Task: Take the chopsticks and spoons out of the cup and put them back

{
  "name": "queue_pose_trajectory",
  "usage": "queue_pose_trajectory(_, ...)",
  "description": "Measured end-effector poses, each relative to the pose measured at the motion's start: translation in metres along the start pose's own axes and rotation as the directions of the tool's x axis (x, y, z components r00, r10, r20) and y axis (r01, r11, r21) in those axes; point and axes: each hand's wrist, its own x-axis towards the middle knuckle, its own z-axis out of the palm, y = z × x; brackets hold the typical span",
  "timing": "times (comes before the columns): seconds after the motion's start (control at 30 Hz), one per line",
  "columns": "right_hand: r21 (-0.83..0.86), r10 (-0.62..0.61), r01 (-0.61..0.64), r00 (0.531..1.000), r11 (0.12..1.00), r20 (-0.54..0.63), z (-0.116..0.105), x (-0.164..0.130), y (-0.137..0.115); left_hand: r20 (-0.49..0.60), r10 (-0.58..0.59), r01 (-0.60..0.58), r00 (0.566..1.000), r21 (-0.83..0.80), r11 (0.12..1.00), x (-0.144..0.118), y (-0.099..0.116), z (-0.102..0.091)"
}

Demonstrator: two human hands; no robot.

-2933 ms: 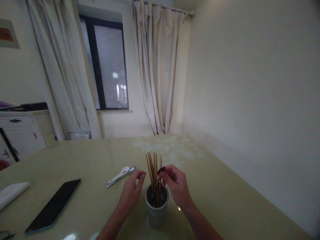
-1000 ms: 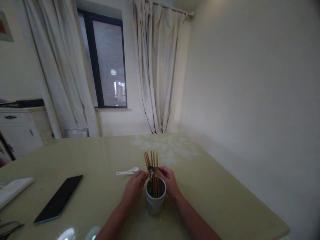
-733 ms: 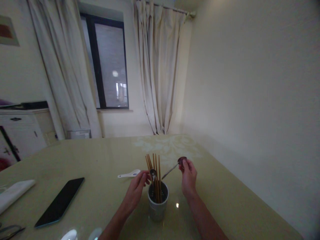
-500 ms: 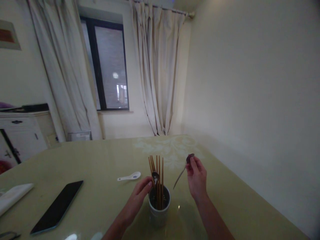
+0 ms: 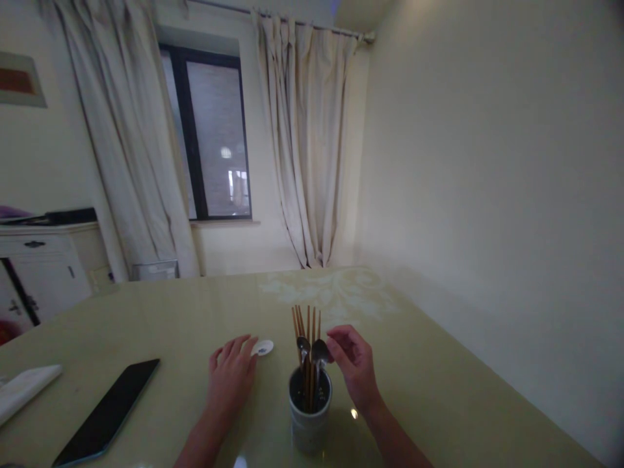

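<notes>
A grey cup (image 5: 311, 426) stands upright on the table, holding several wooden chopsticks (image 5: 308, 325). Two metal spoons are in it too, bowls up: the left metal spoon (image 5: 303, 344) and the right metal spoon (image 5: 320, 351). Close beside the right spoon's bowl is my right hand (image 5: 355, 364), fingers bent and a little apart, not wrapped around it. My left hand (image 5: 233, 372) reaches over a white soup spoon (image 5: 264, 348) lying left of the cup. Its fingers are extended and cover the handle; only the bowl shows.
A dark tablet-like slab (image 5: 110, 409) lies on the table (image 5: 185, 312) at the left, with a white object (image 5: 29, 390) beyond it at the edge of view. The wall (image 5: 487, 227) runs along the table's right side. A white cabinet (image 5: 49, 266) stands at the far left.
My right hand has moved left, and the metal spoon it held now stands in the cup. My left hand has left the cup and moved left to the white soup spoon.
</notes>
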Motion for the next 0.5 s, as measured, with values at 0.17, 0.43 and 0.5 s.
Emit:
queue_pose_trajectory(0.17, 0.009, 0.072, -0.071, 0.991, 0.997, -0.116, 0.005, 0.003, 0.019, 0.166, -0.058, 0.033, 0.984, 0.148, 0.988, -0.005, -0.007, 0.003)
queue_pose_trajectory(0.43, -0.09, 0.291, -0.287, 0.956, 0.954, 0.044, 0.015, 0.004, 0.057, 0.133, 0.053, 0.002, 0.99, -0.382, 0.924, 0.0, 0.018, 0.013)
queue_pose_trajectory(0.5, -0.089, 0.286, -0.279, 0.955, 0.956, 0.074, 0.017, 0.003, 0.053, 0.059, 0.113, -0.06, 0.992, -0.565, 0.823, -0.004, 0.035, 0.017)
